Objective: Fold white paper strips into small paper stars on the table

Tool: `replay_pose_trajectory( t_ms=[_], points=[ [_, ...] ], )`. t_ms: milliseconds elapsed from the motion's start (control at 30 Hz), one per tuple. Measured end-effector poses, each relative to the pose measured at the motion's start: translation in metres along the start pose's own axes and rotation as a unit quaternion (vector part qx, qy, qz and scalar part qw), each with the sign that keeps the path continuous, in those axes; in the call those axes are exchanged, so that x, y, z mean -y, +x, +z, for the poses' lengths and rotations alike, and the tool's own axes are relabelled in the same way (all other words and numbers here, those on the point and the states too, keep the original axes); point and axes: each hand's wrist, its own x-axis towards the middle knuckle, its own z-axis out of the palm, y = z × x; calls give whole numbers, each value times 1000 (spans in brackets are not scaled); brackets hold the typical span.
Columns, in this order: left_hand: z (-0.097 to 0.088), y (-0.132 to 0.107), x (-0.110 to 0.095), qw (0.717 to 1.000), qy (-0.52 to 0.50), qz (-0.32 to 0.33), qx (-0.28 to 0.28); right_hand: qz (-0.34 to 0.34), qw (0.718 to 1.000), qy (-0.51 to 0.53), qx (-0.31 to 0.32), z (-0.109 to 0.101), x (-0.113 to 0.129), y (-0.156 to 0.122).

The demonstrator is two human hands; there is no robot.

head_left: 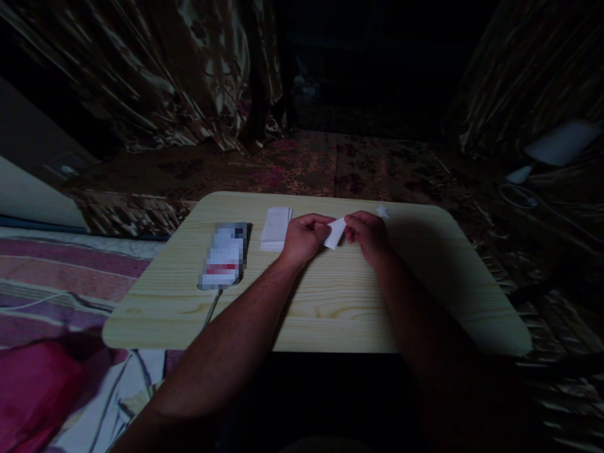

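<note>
A small folded white paper (335, 232) hangs just above the light wooden table (330, 302), near its far middle. My left hand (304, 237) pinches its left side and my right hand (368, 235) pinches its right side, fingers closed on it. A stack of white paper sheets (275, 228) lies on the table just left of my left hand. A tiny white paper scrap (382, 212) sits beyond my right hand.
A phone (224, 255) with a cable lies on the table's left part. Patterned curtains (155, 75) and a dark floral carpet (330, 163) lie beyond. Striped bedding (56, 277) is at the left, a white object (561, 143) with cables at the right.
</note>
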Motion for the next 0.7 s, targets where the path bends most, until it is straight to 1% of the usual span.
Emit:
replay_pose_trajectory(
  t_ms=[167, 233, 300, 467, 700],
  points=[
    [0, 2, 3, 1000, 6, -3, 0, -22, 998, -52, -42, 0, 1, 0],
    [0, 2, 5, 1000, 3, -3, 0, -31, 996, -73, -48, 0, 3, 0],
    [0, 3, 6, 1000, 0, -2, -4, -30, 995, -83, -39, 0, 4, -1],
    [0, 3, 5, 1000, -10, -3, -6, 4, 995, -101, 21, 1, 3, -4],
    [1, 2, 5, 1000, -5, -1, -2, -12, 991, -135, 8, 1, 1, -5]
  ],
)
